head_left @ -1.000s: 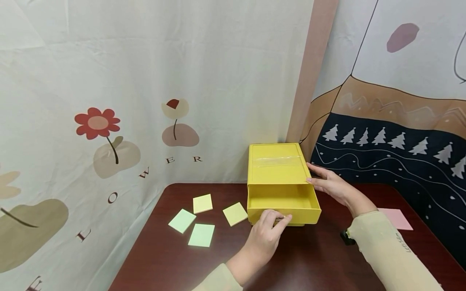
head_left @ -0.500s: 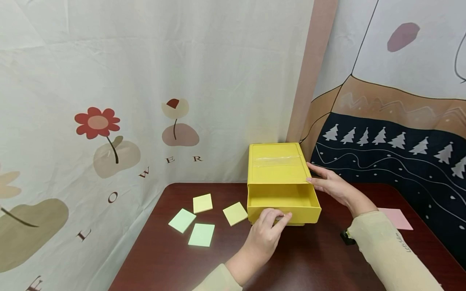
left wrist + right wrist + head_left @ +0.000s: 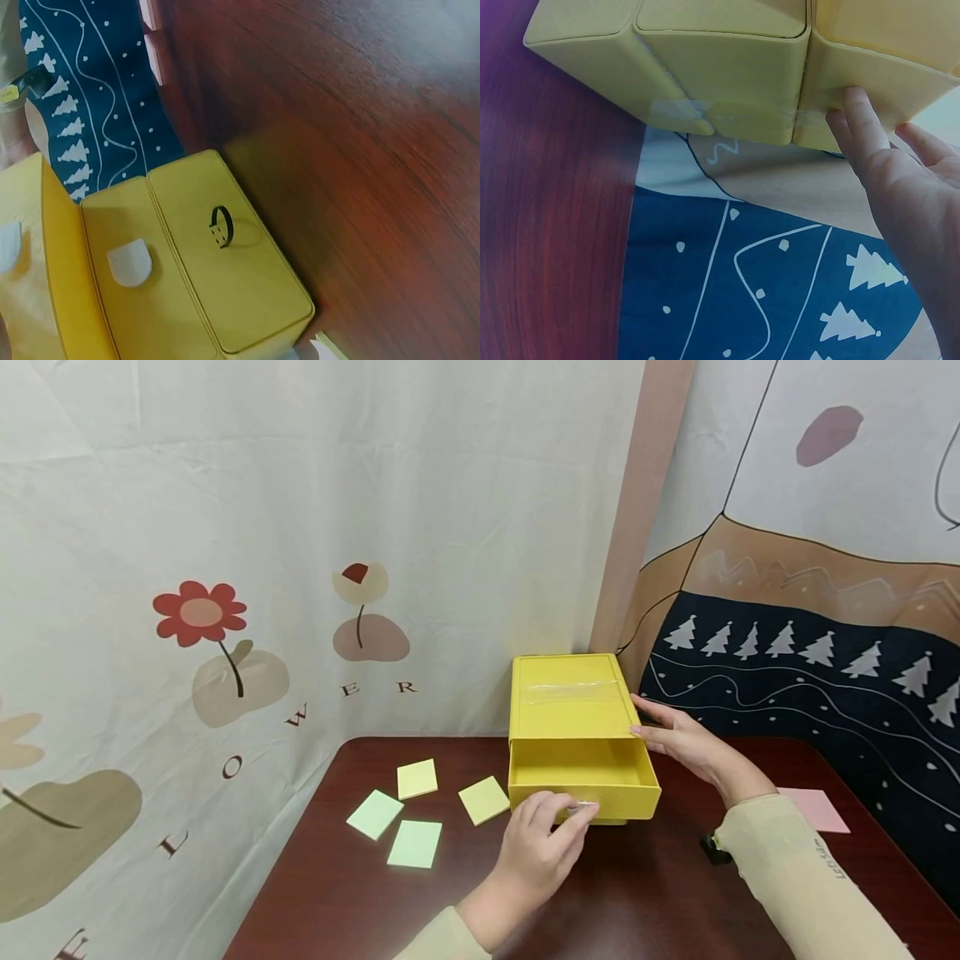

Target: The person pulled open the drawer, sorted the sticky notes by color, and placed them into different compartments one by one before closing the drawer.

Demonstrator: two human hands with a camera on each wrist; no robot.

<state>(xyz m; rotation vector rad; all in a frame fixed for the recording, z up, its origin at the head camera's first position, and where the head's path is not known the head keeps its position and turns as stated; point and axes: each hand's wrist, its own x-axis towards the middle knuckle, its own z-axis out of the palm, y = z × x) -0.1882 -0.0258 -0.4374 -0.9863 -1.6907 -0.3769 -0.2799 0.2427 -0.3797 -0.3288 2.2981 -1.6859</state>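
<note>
Against the back curtain stands a yellow stacked drawer unit, clear tape across its top. Its top drawer is pulled out, and no contents show in it. My left hand is at this drawer's front, fingers loosely bent beside the small white tab handle; no finger covers that tab in the left wrist view. With extended fingers my right hand rests against the unit's right side, near its top edge. Below the pulled drawer, one front has a white tab and the lowest a black loop.
Several sticky-note pads lie left of the unit, including a yellow pad close to it and a green pad. A pink pad lies at right, partly behind the right sleeve. The dark red table meets curtains behind.
My left hand has shifted slightly left and its fingers have loosened, so more of the drawer's handle shows. The drawer and my right hand have stayed in place.
</note>
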